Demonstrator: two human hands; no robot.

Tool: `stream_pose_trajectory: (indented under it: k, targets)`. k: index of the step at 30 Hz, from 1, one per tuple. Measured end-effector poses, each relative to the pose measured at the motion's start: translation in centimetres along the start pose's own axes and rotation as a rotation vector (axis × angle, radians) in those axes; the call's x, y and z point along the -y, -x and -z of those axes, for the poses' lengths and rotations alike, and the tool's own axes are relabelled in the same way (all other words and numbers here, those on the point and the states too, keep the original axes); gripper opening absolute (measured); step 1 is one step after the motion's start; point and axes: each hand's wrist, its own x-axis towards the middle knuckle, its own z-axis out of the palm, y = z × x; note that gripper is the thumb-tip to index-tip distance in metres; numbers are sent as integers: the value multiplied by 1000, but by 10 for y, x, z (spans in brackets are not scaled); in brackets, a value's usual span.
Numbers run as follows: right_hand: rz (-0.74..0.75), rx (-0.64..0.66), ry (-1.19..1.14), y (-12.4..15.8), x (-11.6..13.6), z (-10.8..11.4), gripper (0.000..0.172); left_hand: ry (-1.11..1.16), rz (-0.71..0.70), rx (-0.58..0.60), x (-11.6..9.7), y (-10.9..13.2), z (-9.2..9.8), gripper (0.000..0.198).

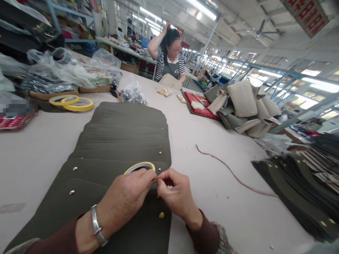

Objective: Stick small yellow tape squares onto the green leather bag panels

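My left hand (127,199) is closed around a thin yellow tape roll (140,165), held upright over a fanned stack of dark olive leather panels (116,141) with small brass studs. My right hand (174,194) pinches at the roll's edge, fingertips meeting those of the left hand, apparently on the tape's end. A silver bracelet (96,225) is on my left wrist. A small brass stud (161,215) shows on the panel below my right hand.
Two more yellow tape rolls (72,103) lie at the left near plastic bags (66,70). A thin cord (230,173) lies to the right. Dark panels (299,187) pile at the right edge, beige pieces (246,106) behind. A person (169,56) stands at the table's far end.
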Motion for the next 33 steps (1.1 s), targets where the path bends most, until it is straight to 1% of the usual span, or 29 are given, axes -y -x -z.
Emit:
stream_pose_trajectory:
  k: [2, 4, 5, 6, 8, 11, 12, 14, 17, 21, 23, 25, 27, 28, 29, 30, 31, 33]
  targets:
    - [-301, 13, -216, -5, -8, -2, 8, -17, -46, -74, 0, -1, -4, 23]
    - [-488, -15, -343, -11, -20, -1, 10, -34, -74, -139, 0, 2, -7, 19]
    - [-548, -32, -365, -14, -27, 0, 12, -57, -77, -147, 2, 4, -10, 17]
    - [-591, -31, -372, -17, -33, 2, 15, -94, -73, -128, 3, 6, -12, 16]
    - [-631, 12, -362, -21, -43, 6, 21, -190, -61, -19, 8, 9, -17, 16]
    - [-600, 74, -302, -23, -49, 9, 24, -289, -49, 182, 15, 12, -26, 16]
    - [-583, 84, -270, -23, -48, 9, 23, -300, -42, 224, 16, 12, -28, 15]
    - [-546, 100, -184, -22, -45, 6, 20, -305, -22, 265, 16, 11, -31, 13]
    - [-439, 107, 4, -21, -40, 2, 16, -298, -5, 285, 14, 10, -32, 12]
    - [-219, 84, 287, -23, -36, -4, 15, -279, 2, 305, 14, 11, -31, 10]
    - [-166, 102, 375, -24, -36, -6, 15, -267, 11, 316, 15, 11, -31, 11]
    - [-170, 102, 424, -23, -38, -6, 9, -255, 22, 325, 15, 12, -31, 11]
    - [-199, 64, 447, -20, -40, -4, 18, -247, 32, 331, 15, 12, -31, 12]
    - [-203, 47, 447, -18, -41, -2, 18, -243, 33, 334, 14, 12, -31, 12]
    - [-194, 39, 444, -15, -42, 0, 14, -241, 35, 336, 14, 12, -31, 12]
    - [-173, 43, 440, -12, -43, 1, 6, -242, 35, 338, 14, 11, -30, 12]
    - [-143, 52, 435, -9, -44, 2, 4, -244, 36, 338, 14, 11, -30, 12]
    - [-75, 62, 441, -4, -45, 3, 11, -253, 39, 337, 15, 12, -30, 13]
